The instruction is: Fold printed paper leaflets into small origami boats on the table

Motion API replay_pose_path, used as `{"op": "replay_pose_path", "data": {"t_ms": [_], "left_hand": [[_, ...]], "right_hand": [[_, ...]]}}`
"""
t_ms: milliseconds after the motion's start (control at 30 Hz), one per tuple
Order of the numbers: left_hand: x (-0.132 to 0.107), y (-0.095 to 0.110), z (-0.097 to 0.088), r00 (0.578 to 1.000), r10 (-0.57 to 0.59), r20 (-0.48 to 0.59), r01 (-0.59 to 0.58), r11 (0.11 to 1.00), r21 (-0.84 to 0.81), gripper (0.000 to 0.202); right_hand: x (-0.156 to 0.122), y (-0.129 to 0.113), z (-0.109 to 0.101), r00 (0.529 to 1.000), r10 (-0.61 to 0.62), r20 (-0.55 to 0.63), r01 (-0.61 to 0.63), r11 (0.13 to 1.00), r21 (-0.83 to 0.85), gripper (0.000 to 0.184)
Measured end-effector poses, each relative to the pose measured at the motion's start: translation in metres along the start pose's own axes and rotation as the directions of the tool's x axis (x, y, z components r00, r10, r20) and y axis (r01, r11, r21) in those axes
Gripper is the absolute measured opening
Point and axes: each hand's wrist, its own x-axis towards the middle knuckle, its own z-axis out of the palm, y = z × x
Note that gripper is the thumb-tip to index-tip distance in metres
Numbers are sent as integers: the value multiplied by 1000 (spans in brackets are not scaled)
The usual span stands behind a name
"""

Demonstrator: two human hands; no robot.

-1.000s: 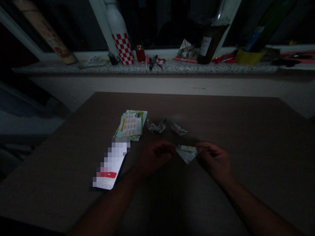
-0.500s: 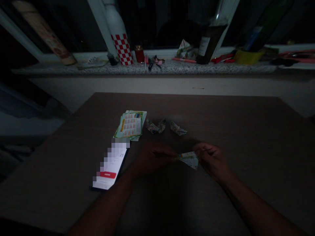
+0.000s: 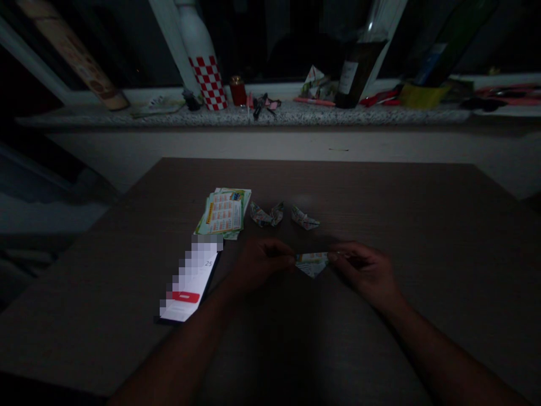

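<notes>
A small folded printed paper (image 3: 313, 265) is held above the table between my two hands, its point facing down towards me. My left hand (image 3: 264, 260) pinches its left corner, thumb against the fingers. At the opposite corner, my right hand (image 3: 366, 268) grips the paper between thumb and fingers. Just beyond them lie folded paper boats: one pair (image 3: 267, 215) side by side and touching or nearly so, and a single boat (image 3: 305, 218) to their right. A stack of printed leaflets (image 3: 224, 213) sits to the left of the boats.
A phone (image 3: 190, 282) with a lit screen lies left of my left forearm on the wooden table (image 3: 401, 208). Along the stone windowsill (image 3: 169, 119) stand a red-and-white checked bottle (image 3: 210, 82), a small red jar (image 3: 237, 92), a dark bottle (image 3: 353, 79) and a yellow pot (image 3: 422, 96).
The folded paper has turned so that its upper edge lies nearly level and its point faces down. My left thumb and fingers now show more clearly at its left corner.
</notes>
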Motion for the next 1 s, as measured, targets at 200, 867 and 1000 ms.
{"op": "replay_pose_path", "data": {"t_ms": [200, 867, 1000], "left_hand": [[-4, 7, 0, 982, 164, -91, -129, 943, 307, 11], [-14, 14, 3, 908, 398, -128, -241, 748, 618, 17], [-14, 14, 8, 936, 309, -170, -181, 834, 522, 22]], "right_hand": [[1, -3, -1, 998, -48, 33, 50, 996, -68, 17], [-3, -7, 1, 981, -184, -56, 173, 971, -166, 13], [-3, -6, 2, 989, -126, -80, 112, 981, -160, 16]]}}
